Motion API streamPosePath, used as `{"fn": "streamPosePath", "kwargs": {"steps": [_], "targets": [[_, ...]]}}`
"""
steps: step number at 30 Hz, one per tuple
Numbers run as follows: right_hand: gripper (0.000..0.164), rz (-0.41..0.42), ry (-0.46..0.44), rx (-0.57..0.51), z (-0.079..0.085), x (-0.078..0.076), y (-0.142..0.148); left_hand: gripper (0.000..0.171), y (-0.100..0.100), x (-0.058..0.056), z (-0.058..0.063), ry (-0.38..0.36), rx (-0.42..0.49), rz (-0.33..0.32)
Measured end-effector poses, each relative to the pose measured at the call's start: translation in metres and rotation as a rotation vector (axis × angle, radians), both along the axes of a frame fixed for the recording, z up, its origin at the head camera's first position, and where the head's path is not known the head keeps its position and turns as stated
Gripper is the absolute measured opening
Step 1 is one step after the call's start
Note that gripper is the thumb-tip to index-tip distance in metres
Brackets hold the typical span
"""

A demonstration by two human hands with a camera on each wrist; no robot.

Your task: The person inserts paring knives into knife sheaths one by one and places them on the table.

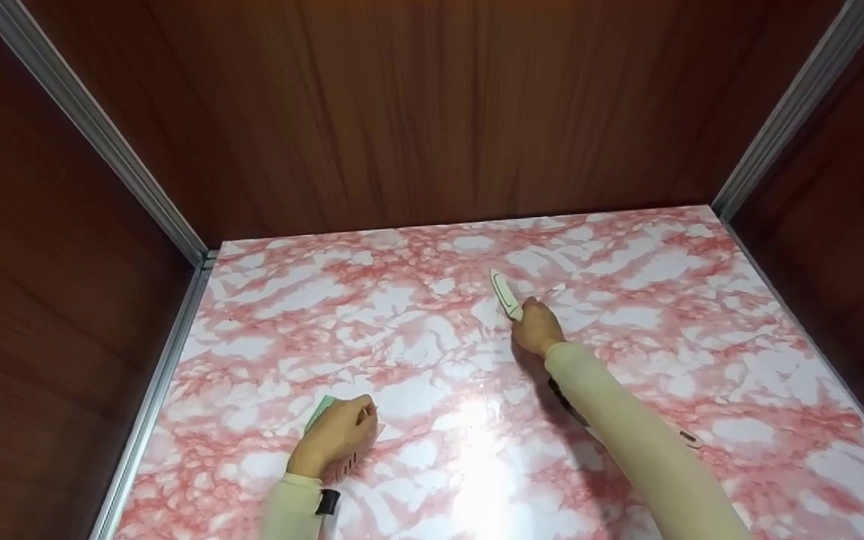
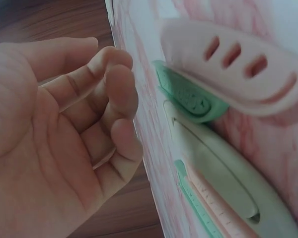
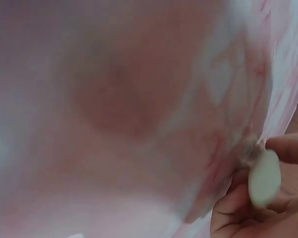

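Observation:
My right hand grips a pale knife by its handle, the blade pointing away toward the back of the table. In the right wrist view the rounded pale green handle end shows between thumb and fingers. My left hand holds nothing; its fingers hang loosely curled. Beside it in the left wrist view lie a pink slotted handle, a green piece, a pale green handle and narrow pink and green strips. In the head view the left hand partly hides these.
A dark object lies partly hidden under the right forearm, and a slotted pink end shows on the forearm's other side. The red-and-white marbled tabletop meets wood-grain panels at the back and both sides.

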State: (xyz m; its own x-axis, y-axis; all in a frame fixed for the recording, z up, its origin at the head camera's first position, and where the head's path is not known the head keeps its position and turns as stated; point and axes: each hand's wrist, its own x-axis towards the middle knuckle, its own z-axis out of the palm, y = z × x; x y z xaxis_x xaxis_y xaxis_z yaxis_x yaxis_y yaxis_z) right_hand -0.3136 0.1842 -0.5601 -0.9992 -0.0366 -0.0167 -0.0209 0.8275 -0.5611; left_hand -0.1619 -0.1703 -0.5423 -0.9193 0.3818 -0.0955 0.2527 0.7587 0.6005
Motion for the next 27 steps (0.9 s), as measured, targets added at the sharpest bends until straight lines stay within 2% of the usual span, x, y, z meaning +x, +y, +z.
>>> {"fn": "streamPosePath", "kwargs": {"steps": [7,11,19,24,27], "targets": [[0.029,-0.045,-0.059,0.001,-0.003,-0.003,-0.015,0.009,0.004,0.003,-0.001,-0.020,0.006,-0.030],[0.029,-0.027,-0.071,0.042,-0.004,-0.003,-0.020,0.009,0.005,0.003,-0.001,-0.026,-0.003,-0.028],[0.029,-0.019,-0.095,0.034,0.001,-0.003,-0.018,0.009,0.009,0.003,-0.001,-0.011,-0.019,-0.030],[0.037,0.000,-0.075,0.057,0.007,-0.004,-0.014,0.013,0.007,0.004,-0.001,0.013,-0.089,0.004],[0.038,0.038,-0.033,0.074,0.013,-0.003,-0.012,0.015,0.003,0.006,-0.003,0.031,-0.147,0.031]]}}
